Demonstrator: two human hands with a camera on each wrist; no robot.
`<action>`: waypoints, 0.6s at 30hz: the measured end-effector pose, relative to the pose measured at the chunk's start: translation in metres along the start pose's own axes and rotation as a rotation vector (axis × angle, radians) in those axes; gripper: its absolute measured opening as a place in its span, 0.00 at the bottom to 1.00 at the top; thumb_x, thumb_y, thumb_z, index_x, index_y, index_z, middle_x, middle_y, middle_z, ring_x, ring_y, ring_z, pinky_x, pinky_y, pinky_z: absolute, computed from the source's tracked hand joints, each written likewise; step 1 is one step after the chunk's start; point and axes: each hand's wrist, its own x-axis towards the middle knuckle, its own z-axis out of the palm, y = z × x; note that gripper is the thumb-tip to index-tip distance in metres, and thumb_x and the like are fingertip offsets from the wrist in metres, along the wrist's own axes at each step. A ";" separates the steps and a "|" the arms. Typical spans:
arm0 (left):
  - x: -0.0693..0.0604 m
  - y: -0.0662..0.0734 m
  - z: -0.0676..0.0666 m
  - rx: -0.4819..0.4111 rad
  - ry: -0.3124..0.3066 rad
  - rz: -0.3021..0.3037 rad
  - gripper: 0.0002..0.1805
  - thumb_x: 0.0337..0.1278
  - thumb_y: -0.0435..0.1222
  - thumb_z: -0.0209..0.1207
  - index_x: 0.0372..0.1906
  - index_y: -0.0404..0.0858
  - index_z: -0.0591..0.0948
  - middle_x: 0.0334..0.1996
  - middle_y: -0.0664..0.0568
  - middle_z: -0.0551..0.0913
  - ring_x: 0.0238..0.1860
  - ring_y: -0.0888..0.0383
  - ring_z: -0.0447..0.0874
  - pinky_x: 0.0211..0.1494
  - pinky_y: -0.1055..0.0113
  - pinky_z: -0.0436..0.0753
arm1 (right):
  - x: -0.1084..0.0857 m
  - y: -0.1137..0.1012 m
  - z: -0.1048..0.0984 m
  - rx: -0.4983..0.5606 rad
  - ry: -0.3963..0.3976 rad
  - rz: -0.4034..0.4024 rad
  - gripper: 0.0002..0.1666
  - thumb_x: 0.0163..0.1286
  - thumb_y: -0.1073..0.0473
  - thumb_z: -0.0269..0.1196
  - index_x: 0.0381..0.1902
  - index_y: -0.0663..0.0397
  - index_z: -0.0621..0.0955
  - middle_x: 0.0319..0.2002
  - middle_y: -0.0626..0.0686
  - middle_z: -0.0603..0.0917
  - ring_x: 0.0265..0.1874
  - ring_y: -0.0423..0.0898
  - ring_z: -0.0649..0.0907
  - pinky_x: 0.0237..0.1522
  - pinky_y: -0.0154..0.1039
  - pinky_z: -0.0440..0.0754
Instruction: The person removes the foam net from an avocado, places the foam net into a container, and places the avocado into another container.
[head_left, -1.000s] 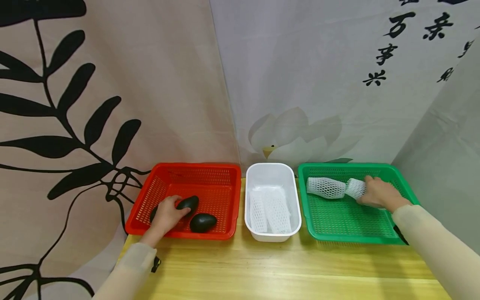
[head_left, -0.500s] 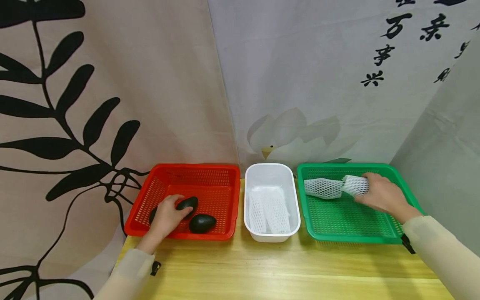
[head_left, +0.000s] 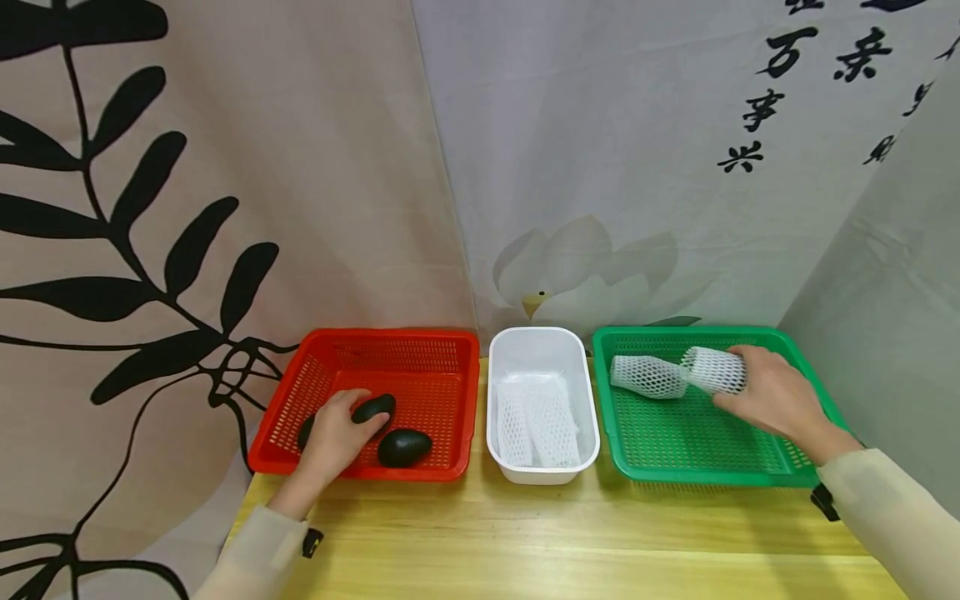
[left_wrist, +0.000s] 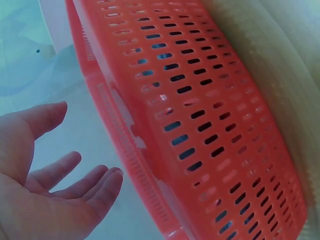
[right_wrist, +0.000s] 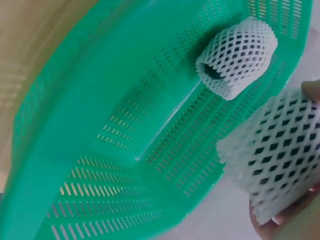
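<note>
Lower left, the left hand (head_left: 335,433) hovers over dark fruit (head_left: 405,447), fingers (left_wrist: 102,192) loose; lower right, the right hand (head_left: 776,396) grips white netting (head_left: 714,371).

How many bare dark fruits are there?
3 in the red basket: one dark fruit partly behind the left hand, another just right of it, a third nearest the front. That hand may hide more.

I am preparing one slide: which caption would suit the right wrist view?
Right hand holding a white mesh sleeve, dark through its holes; a second sleeve lies in the green basket.
</note>
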 end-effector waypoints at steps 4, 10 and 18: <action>-0.002 0.004 0.000 -0.007 0.009 0.001 0.32 0.66 0.41 0.70 0.67 0.29 0.76 0.65 0.31 0.76 0.64 0.32 0.77 0.63 0.37 0.78 | -0.006 -0.005 -0.002 0.000 0.030 -0.033 0.42 0.57 0.51 0.75 0.65 0.66 0.74 0.51 0.68 0.81 0.43 0.61 0.80 0.31 0.51 0.78; -0.006 0.014 -0.002 -0.047 0.011 -0.005 0.33 0.66 0.43 0.70 0.70 0.32 0.75 0.68 0.34 0.74 0.67 0.33 0.74 0.65 0.36 0.76 | -0.015 -0.013 0.000 -0.017 0.097 -0.089 0.43 0.56 0.50 0.76 0.65 0.63 0.75 0.52 0.67 0.81 0.44 0.61 0.78 0.34 0.52 0.75; -0.015 0.028 -0.001 -0.095 0.005 0.024 0.34 0.66 0.47 0.69 0.71 0.35 0.75 0.69 0.37 0.74 0.67 0.35 0.75 0.64 0.37 0.78 | -0.025 -0.028 0.003 0.021 0.140 -0.113 0.44 0.57 0.49 0.76 0.67 0.63 0.75 0.54 0.67 0.81 0.46 0.62 0.79 0.37 0.57 0.76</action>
